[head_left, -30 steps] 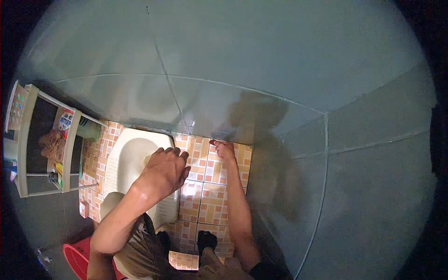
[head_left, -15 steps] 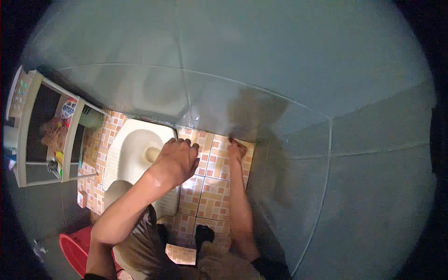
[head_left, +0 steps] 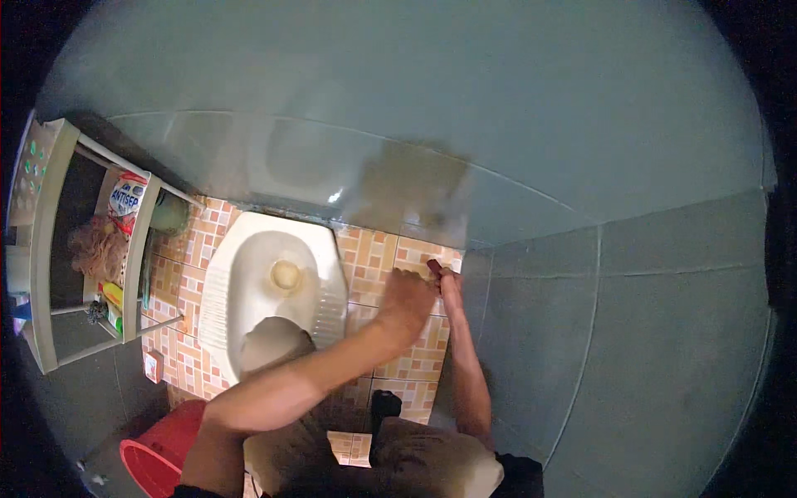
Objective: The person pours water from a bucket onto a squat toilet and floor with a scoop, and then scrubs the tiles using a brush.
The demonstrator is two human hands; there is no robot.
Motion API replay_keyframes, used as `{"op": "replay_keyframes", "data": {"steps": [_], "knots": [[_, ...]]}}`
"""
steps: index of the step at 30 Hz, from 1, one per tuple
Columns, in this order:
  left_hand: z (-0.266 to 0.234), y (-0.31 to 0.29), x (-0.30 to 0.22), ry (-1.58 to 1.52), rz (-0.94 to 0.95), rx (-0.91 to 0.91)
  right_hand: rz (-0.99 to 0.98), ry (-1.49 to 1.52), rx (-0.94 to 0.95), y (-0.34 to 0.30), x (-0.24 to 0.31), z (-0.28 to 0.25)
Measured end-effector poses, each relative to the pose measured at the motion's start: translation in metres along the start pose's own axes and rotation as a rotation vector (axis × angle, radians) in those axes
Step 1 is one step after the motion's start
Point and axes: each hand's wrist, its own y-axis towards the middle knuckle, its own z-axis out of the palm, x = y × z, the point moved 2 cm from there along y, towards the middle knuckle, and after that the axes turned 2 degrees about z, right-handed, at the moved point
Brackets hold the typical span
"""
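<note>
My right hand (head_left: 449, 287) is low over the tiled floor near the right wall corner, its fingers closed round a small dark red object (head_left: 435, 267) whose kind I cannot make out. Right beside it, my left hand (head_left: 407, 304) is reached across with its back up and fingers curled. It is slightly blurred, and whatever is in it is hidden. Both hands are to the right of a cream squat toilet (head_left: 330, 257), over orange and white patterned floor tiles (head_left: 365, 249).
A white shelf rack (head_left: 141, 249) with a mesh sponge (head_left: 98, 249) and packages stands at the left. A red bucket (head_left: 170, 436) is at the lower left. Grey walls (head_left: 531, 332) close in at the back and right. My knees are between my arms.
My left hand has moved right, from beside the toilet to close beside my right hand. The right hand has shifted slightly right and down in the view, and the dark red object shows more clearly.
</note>
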Motion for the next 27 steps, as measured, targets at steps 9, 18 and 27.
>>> {"op": "replay_keyframes", "data": {"steps": [9,18,27], "knots": [[0.004,-0.009,-0.018,-0.087,0.143,-0.136,-0.481,-0.529,0.212,-0.022,-0.054,-0.014],[-0.019,-0.014,-0.01,-0.031,0.028,-0.161,-0.226,-0.496,0.208,-0.044,0.016,-0.009],[-0.081,-0.035,-0.081,-0.002,0.359,-0.314,-0.124,-0.37,0.344,-0.015,-0.006,0.012]]}}
